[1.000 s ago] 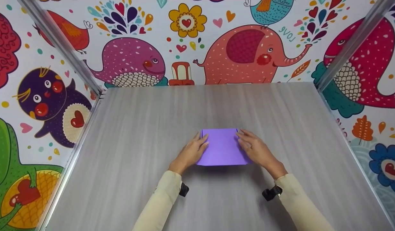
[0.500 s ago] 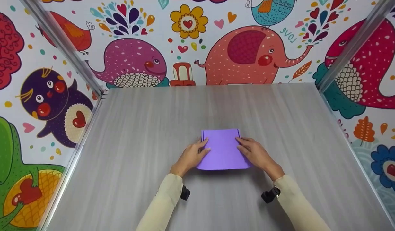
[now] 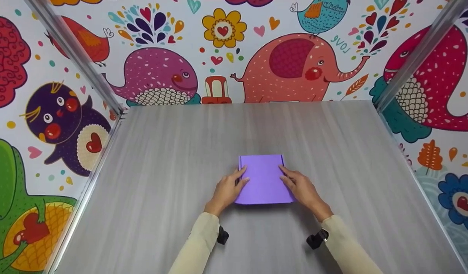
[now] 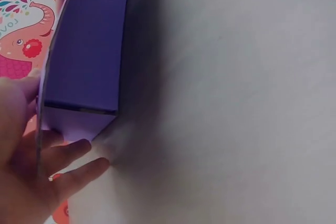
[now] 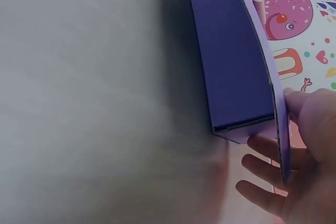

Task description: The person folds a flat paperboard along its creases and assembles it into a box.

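Observation:
A purple cardboard box lies on the grey table between my two hands. Its lid juts out past the box's front wall, as the left wrist view shows. At the left side my left hand holds the box, thumb on top of the lid and the other fingers along the side wall. My right hand grips the opposite side in the same way. In the right wrist view, the lid's overhanging edge runs between the right thumb and the fingers. The inside of the box is hidden.
The wood-grained grey table extends around the box. Metal posts stand at its back corners, and walls with cartoon animals enclose the back and sides. Each wrist wears a small black camera.
The lid's front edge now appears lower and nearer to me. Both hands have shifted slightly towards me along the box's sides, keeping their hold. The head view has tilted a little.

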The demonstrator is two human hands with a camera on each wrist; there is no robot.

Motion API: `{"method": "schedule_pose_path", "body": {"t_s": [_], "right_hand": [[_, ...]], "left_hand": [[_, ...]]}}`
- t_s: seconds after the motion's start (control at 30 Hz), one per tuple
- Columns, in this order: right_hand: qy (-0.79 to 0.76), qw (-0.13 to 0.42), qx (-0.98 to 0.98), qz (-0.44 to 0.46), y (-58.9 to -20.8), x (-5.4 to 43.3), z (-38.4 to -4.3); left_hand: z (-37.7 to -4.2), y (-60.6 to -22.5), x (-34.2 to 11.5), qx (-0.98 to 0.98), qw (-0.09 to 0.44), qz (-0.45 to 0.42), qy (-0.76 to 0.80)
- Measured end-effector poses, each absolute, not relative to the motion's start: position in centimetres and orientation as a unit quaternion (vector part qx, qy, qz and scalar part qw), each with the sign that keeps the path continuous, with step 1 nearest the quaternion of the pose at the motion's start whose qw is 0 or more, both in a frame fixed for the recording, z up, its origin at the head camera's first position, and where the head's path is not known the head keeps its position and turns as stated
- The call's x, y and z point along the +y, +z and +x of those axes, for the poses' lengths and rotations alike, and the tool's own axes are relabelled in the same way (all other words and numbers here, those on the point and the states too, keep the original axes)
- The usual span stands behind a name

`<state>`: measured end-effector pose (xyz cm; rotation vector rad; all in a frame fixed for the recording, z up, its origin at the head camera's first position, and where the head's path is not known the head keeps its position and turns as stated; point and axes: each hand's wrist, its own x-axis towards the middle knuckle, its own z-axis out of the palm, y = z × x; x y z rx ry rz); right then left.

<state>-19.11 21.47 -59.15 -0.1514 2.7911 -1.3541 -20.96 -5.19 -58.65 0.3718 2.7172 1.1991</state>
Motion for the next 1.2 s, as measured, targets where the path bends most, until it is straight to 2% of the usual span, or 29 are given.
{"method": "schedule_pose_path", "body": {"t_s": [0.47,0.63,0.77,0.83,0.9,1.03,1.2], "right_hand": [[-0.465,-0.008,0.885,-0.007,-59.4,20.9,-18.7],[-0.486,-0.028,0.874,-0.001,-59.6,21.2,-19.0],[-0.532,-0.049,0.844,0.047,-59.9,22.0,-19.0],[-0.569,-0.038,0.819,0.068,-60.1,22.5,-18.9],[-0.594,-0.004,0.801,0.077,-60.5,23.3,-18.7],[-0.601,0.066,0.796,0.039,-61.2,24.8,-18.2],[-0.628,0.103,0.771,0.020,-61.7,25.7,-18.1]], "left_hand": [[-20.5,-59.0,-4.7,0.905,0.044,0.117,0.406],[-20.5,-59.3,-5.5,0.892,0.048,0.108,0.436],[-20.5,-59.6,-6.7,0.871,0.039,0.094,0.480],[-20.5,-59.9,-7.3,0.865,0.032,0.093,0.492],[-20.4,-60.1,-7.9,0.862,0.032,0.098,0.496],[-20.2,-60.7,-9.0,0.868,0.033,0.129,0.478],[-20.4,-61.0,-9.3,0.866,0.057,0.167,0.468]]}}
